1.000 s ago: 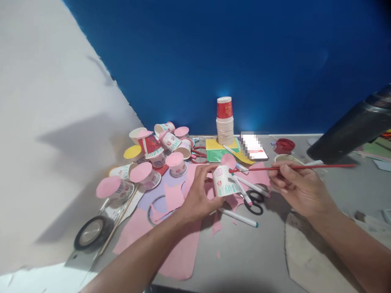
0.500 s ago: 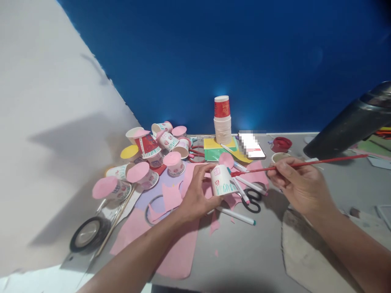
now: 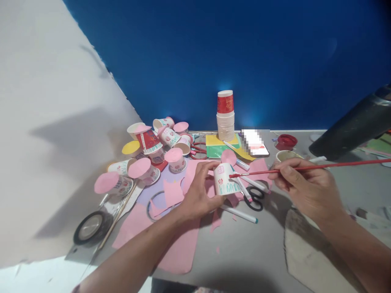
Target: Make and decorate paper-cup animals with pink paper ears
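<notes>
A white paper cup (image 3: 225, 181), painted with a pink window, a red mark and teal strokes along its lower edge, is gripped by my left hand (image 3: 203, 191), fingers behind and thumb below. My right hand (image 3: 305, 187) pinches a red paintbrush (image 3: 320, 166). The brush's red tip lies at the cup's right side, against or very close to the wall. Below and behind the cup are white markers (image 3: 240, 213), black-handled scissors (image 3: 255, 198) and a pink paper disc (image 3: 229, 158).
Decorated cups with pink paper tops (image 3: 175, 160) crowd the left. A cup stack (image 3: 225, 122) stands at the back, near a phone (image 3: 259, 148). A dark bottle (image 3: 351, 122) leans at right. Black tape (image 3: 88, 228) and pink paper sheets (image 3: 180, 252) lie at front left.
The brush tip has shifted from the cup's right edge a little inward onto its face. The whole view has moved slightly; both hands keep their grips.
</notes>
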`<state>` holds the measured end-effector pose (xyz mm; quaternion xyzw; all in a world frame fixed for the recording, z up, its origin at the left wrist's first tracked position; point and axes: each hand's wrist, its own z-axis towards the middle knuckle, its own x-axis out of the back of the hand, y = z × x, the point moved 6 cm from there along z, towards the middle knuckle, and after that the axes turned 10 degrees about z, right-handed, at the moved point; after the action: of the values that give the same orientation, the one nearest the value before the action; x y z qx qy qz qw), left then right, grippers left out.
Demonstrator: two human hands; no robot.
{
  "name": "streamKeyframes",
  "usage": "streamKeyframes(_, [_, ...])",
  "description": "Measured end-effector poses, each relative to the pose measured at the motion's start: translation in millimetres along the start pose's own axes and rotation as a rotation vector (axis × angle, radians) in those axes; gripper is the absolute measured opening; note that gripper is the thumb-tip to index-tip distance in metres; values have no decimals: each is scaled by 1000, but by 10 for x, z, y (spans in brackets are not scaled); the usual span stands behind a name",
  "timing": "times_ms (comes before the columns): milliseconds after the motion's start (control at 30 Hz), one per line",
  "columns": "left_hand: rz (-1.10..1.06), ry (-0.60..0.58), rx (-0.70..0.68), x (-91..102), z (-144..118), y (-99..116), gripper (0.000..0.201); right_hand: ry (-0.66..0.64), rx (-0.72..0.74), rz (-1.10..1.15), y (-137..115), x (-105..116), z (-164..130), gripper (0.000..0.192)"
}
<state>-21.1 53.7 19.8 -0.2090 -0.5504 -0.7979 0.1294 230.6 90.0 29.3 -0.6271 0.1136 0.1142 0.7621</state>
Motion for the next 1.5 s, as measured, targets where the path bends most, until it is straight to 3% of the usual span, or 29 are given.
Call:
streamKeyframes(800, [59, 4, -28, -14, -1, -13, 71, -48, -2, -237, 28, 51, -27, 25])
streamKeyframes(1500, [13, 1, -11, 2, 6, -24, 73, -48, -8, -189, 13, 66, 16, 23])
